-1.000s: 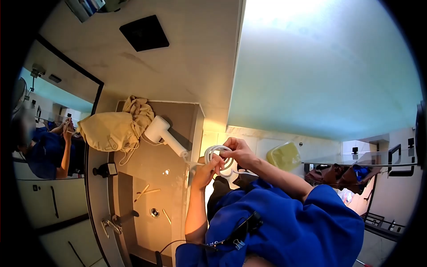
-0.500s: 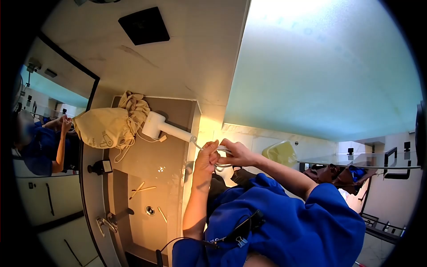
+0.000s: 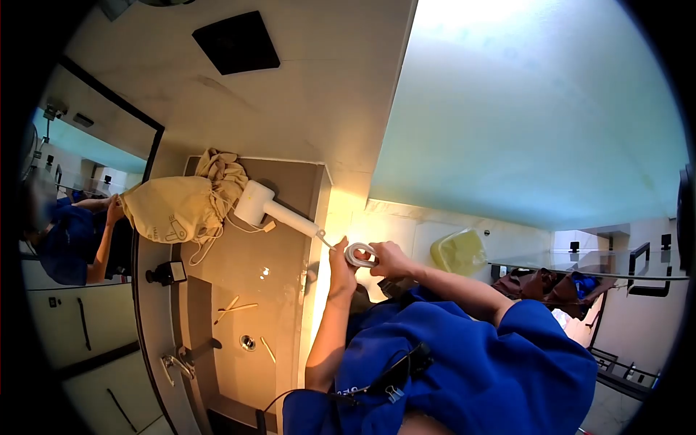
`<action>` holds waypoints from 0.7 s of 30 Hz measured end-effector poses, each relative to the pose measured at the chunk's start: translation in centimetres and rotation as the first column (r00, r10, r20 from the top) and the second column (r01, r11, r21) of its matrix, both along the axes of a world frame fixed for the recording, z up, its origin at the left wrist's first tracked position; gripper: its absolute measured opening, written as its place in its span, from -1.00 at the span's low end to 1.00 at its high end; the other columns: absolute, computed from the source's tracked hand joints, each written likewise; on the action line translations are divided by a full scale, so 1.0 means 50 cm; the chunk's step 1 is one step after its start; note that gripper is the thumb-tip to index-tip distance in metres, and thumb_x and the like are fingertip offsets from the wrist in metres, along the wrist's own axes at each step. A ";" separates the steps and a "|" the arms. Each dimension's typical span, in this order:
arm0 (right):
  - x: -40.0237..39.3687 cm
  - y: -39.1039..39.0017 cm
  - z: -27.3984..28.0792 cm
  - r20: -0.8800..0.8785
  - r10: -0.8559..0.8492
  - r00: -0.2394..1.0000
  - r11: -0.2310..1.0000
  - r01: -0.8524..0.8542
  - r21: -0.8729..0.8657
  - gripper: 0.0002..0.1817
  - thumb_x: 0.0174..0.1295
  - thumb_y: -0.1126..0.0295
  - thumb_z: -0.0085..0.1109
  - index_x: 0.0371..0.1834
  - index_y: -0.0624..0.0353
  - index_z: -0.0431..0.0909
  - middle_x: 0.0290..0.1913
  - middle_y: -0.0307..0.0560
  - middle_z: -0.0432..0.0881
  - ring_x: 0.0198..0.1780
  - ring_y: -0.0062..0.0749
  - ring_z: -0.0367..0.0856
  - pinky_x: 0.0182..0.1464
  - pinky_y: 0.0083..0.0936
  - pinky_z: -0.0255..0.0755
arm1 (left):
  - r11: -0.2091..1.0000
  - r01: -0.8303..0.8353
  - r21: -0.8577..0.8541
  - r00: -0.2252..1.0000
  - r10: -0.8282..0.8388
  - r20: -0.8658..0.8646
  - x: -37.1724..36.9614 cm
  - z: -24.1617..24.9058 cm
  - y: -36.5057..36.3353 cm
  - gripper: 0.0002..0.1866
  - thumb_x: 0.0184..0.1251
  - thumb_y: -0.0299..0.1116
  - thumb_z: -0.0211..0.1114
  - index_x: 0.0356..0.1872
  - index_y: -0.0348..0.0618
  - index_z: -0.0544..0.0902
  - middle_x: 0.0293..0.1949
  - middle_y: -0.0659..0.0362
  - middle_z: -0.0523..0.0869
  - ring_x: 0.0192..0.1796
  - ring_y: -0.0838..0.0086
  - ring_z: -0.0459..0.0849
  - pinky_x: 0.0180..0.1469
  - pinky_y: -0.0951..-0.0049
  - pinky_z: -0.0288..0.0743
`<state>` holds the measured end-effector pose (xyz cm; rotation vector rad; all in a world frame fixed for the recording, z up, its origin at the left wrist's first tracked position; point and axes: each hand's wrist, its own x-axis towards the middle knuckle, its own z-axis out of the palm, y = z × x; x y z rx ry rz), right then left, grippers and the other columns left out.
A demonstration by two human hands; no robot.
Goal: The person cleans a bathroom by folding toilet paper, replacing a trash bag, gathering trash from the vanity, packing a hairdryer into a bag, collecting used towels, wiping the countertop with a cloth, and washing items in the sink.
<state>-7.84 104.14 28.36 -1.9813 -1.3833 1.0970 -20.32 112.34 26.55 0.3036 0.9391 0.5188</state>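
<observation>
One coiled white cord [image 3: 352, 253] is held between the hands, its near side gripped by the left hand [image 3: 340, 265], its far side clasped in the curled right hand [image 3: 391, 259].

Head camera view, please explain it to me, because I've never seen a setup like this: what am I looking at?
There is no machine here: a person works with bare hands. Every picture comes from one camera on their head, looking down past their blue top, and the wide lens bends the edges.

Between the hands is a coiled white cord. The right hand grips it; the left hand is against its other side, though its exact grip is hard to see. The cord leads to a white hair dryer, lying beside a beige drawstring bag.

Below them in the picture, a few thin sticks lie near the drain of the sink. A mirror on the left reflects the person.
</observation>
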 end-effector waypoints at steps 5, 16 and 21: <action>0.035 0.035 0.034 0.075 0.142 0.987 0.989 -0.144 0.025 -0.76 -0.36 0.43 0.16 -0.48 0.12 0.56 -0.59 0.08 0.57 -0.47 0.05 0.56 -0.39 -0.22 0.45 | -0.186 0.891 0.414 0.448 0.215 -0.868 -0.043 0.202 0.006 0.13 -0.39 -0.35 0.55 0.38 -0.04 0.11 0.25 -0.15 0.20 0.29 -0.06 0.14 0.34 0.02 -0.05; 0.075 0.098 0.105 0.369 0.437 0.820 0.898 -0.377 -0.227 -0.84 -0.21 0.42 0.23 -0.52 0.23 0.55 -0.37 0.10 0.63 -0.26 -0.10 0.63 -0.24 -0.29 0.49 | -0.131 0.901 0.414 0.426 0.080 -0.901 0.051 0.072 0.034 -0.88 -0.10 -0.35 0.25 -0.55 -0.17 0.59 -0.58 -0.04 0.63 -0.43 0.05 0.64 -0.38 0.14 0.49; 0.112 0.039 0.067 -0.661 -0.143 0.736 0.968 0.243 0.061 -0.74 0.05 0.47 0.27 -0.17 0.22 0.50 -0.28 -0.13 0.51 -0.20 -0.46 0.54 -0.19 -0.45 0.45 | 0.192 0.764 0.615 0.635 -0.062 -0.770 0.054 0.125 0.067 -0.81 -0.03 -0.32 0.25 -0.55 -0.26 0.58 -0.54 -0.14 0.61 -0.43 -0.03 0.59 -0.39 0.11 0.43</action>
